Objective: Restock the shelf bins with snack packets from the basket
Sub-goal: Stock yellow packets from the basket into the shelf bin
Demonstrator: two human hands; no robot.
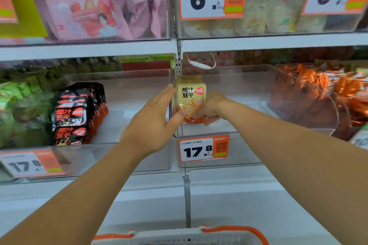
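Packets of yellow 爆汁豆干 (190,99) stand upright at the front left corner of a clear bin (245,77), clamped between both hands: the left hand (153,123) has its thumb pressed on the front packet and fingers straight along the bin's left wall, while the right hand (211,108) curls round the stack's right side. A price tag (204,148) below reads 17.8 (smaller print is illegible). Most of the bin behind is open floor. Black packets (76,115) of the same snack fill the neighbouring bin; the basket (179,237) rim shows below.

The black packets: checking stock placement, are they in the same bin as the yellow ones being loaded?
No, the black packets stand in the left bin, while both hands hold yellow packets in the middle bin.
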